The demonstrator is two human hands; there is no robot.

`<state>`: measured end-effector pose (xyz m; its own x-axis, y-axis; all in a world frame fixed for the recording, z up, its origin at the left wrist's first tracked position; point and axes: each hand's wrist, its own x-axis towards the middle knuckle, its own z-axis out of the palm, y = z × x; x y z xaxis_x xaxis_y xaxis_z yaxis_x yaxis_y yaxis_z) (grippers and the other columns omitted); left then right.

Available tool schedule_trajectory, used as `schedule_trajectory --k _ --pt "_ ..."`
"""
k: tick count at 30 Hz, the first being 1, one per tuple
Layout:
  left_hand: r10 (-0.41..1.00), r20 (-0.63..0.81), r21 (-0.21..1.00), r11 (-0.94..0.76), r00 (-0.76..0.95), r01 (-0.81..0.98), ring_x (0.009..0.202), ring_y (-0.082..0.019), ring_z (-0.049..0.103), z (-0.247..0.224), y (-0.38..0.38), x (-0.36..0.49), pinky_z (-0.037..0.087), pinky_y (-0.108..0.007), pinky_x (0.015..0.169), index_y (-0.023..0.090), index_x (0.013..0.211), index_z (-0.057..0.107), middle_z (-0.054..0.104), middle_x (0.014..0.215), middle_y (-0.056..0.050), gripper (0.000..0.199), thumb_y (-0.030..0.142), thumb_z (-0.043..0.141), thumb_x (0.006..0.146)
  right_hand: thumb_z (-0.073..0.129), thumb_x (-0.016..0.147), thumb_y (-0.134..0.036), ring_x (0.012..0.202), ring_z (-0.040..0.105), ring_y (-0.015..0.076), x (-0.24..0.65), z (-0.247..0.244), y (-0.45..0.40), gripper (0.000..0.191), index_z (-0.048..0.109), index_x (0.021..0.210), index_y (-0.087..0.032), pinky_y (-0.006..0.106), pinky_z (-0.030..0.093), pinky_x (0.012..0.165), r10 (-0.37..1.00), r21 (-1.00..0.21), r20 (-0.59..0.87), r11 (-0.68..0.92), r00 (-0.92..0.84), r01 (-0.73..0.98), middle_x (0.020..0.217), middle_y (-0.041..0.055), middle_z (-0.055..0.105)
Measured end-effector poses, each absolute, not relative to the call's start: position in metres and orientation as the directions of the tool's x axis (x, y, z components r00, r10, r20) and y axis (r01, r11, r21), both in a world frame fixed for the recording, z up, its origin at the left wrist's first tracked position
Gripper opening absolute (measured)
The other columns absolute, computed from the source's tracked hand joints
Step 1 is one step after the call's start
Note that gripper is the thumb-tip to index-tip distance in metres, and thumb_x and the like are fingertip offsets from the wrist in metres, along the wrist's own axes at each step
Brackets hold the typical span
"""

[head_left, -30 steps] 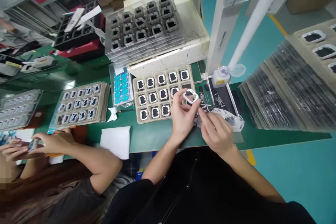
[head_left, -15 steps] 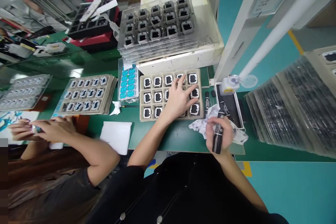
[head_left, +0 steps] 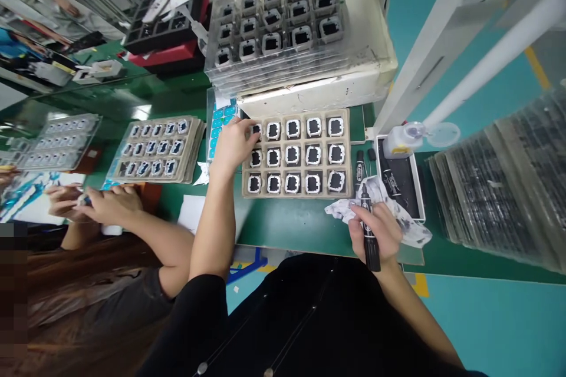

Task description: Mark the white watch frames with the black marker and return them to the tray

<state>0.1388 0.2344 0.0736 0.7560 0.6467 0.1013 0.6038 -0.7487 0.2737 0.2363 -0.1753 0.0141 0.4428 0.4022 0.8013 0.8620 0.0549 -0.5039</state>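
My left hand point(head_left: 235, 142) reaches over the left end of a beige tray point(head_left: 283, 195). Its thumb and forefinger are closed about a square white-rimmed black part point(head_left: 256, 129) in the top left compartment, partly hidden by the fingers. Similar parts, such as a white-rimmed part point(head_left: 292, 155), fill the tray's other compartments. In my right hand point(head_left: 380, 230), near the table's front edge, is a black marker pen point(head_left: 370, 247), its uncapped tip pointing up and away. Under that hand lies a crumpled, ink-stained cloth point(head_left: 413, 228).
Clear trays point(head_left: 305, 62) of dark frames stand on a white foam block point(head_left: 318, 91) behind. A long box point(head_left: 421, 206) with a marker and a bottle point(head_left: 398, 140) stands right, beside tall stacked trays point(head_left: 490, 188). At left, a co-worker's hands point(head_left: 106, 206) work near another tray stack point(head_left: 190, 159).
My left hand has moved left, from over the tray's right-hand compartments to the top left one, and its spread fingers have drawn together. My right hand still holds the marker, tilted slightly differently.
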Motion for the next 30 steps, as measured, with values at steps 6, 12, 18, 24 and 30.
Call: schedule_trajectory --k 6,12,18,24,30 --pt "0.611 0.092 0.28 -0.773 0.786 0.569 0.112 -0.035 0.073 0.069 0.248 0.136 0.061 -0.052 0.11 0.02 0.127 0.078 0.076 0.119 -0.013 0.036 0.028 0.084 0.092 0.072 0.109 -0.013 0.068 0.056 0.021 0.236 0.014 -0.173 0.037 0.078 0.145 -0.016 0.036 0.044 0.061 0.405 -0.504 0.803 0.068 0.438 0.861 0.086 0.0055 0.068" --pt "0.579 0.307 0.516 -0.769 0.756 0.379 0.109 -0.028 0.079 0.052 0.238 0.132 0.064 -0.044 0.106 0.026 0.1 0.061 0.082 0.108 -0.006 0.027 0.029 0.086 0.094 0.075 0.11 -0.015 0.064 0.053 0.02 0.239 0.015 -0.174 0.036 0.08 0.146 -0.016 0.036 0.041 0.058 0.383 -0.474 0.826 0.078 0.413 0.877 0.081 0.0035 0.066" --pt "0.726 0.466 0.879 -0.445 0.505 -0.172 0.072 -0.013 0.079 0.041 0.154 0.137 0.07 -0.03 0.075 0.029 0.126 0.063 0.074 0.098 0.005 0.049 0.051 0.099 0.101 0.074 0.113 -0.019 0.06 0.066 0.0199 0.237 0.008 -0.174 0.049 0.071 0.162 -0.018 0.034 0.052 0.052 0.298 -0.529 0.831 0.161 0.469 0.833 0.085 0.002 0.075" --pt "0.714 0.251 0.962 -0.105 0.654 -0.254 0.07 -0.014 0.086 0.022 0.048 0.117 0.07 -0.022 0.058 0.031 0.142 0.07 0.081 0.113 0.0 0.046 0.045 0.095 0.106 0.087 0.104 -0.026 0.075 0.082 0.0278 0.233 0.025 -0.168 0.039 0.073 0.141 -0.022 0.045 0.074 0.068 0.363 -0.641 0.754 0.222 0.548 0.735 0.092 0.0032 0.082" --pt "0.657 0.158 0.97 0.037 0.737 -0.241 0.103 -0.019 0.092 -0.002 0.003 0.105 0.079 -0.029 0.098 0.03 0.149 0.071 0.085 0.122 -0.003 0.062 0.037 0.105 0.097 0.083 0.105 -0.018 0.087 0.083 0.0242 0.214 0.039 -0.141 0.032 0.071 0.133 -0.029 0.049 0.081 0.089 0.41 -0.832 0.554 0.243 0.725 0.498 0.088 -0.0027 0.07"
